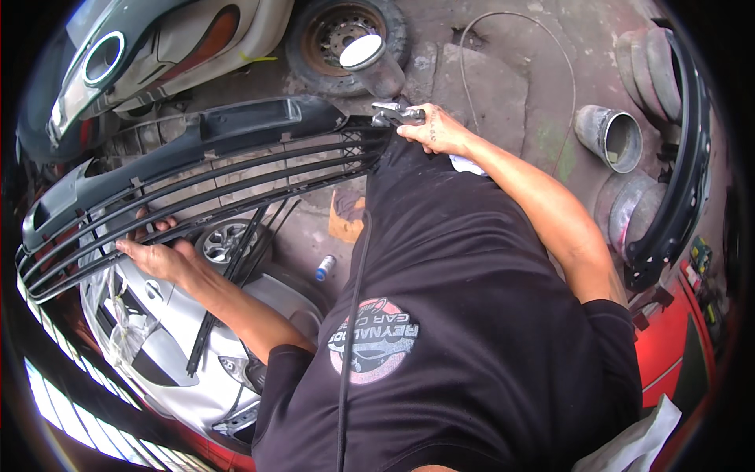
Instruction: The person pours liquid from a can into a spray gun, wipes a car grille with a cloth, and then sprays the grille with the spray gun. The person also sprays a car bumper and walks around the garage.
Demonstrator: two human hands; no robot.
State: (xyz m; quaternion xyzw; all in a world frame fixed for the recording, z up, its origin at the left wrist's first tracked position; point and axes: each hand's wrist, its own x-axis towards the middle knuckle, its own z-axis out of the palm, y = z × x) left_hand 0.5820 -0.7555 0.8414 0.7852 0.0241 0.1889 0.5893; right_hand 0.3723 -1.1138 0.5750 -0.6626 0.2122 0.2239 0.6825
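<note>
A long black bumper grille point(228, 169) with several slats stretches across the left half, its right end close to my body. My left hand point(165, 252) grips its lower slats near the far left end, with fingers reaching through between the bars. My right hand point(434, 132) is closed around a metal spray gun point(393, 116) at the grille's right end. A grey, see-through cup point(381, 71) with a white top appears to be attached to the gun. The gun's trigger side is partly covered by my fingers.
A wheel point(314, 59) lies on the concrete floor ahead, beside a removed bumper point(181, 47). A silver car point(197, 315) stands at left. On the right are a metal cylinder point(598, 134), a curved black part point(680, 181) and a red panel point(668, 354). A thin hose point(464, 71) loops across the floor.
</note>
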